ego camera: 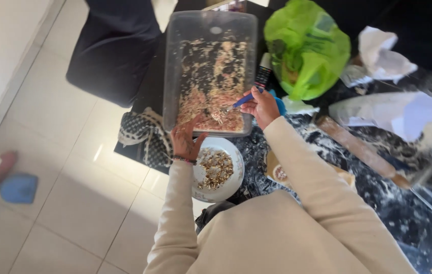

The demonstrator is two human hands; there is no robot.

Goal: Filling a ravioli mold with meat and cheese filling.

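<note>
A clear plastic tub (175, 66) smeared with a pinkish minced mixture stands tilted on the dark table. My left hand (185, 142) grips its near rim, fingers on the edge. My right hand (262, 105) holds a blue-handled spoon (240, 103), its tip in the mixture at the tub's near end. Just below the tub sits a white bowl (231, 185) with chopped brownish bits.
A green plastic bag (307, 48), crumpled white paper (381, 50), a wooden rolling pin (358, 149) and a floury dark tabletop (398, 203) lie to the right. A patterned cloth (142, 132) hangs off the table edge. A dark chair (114, 50) stands on the tiled floor.
</note>
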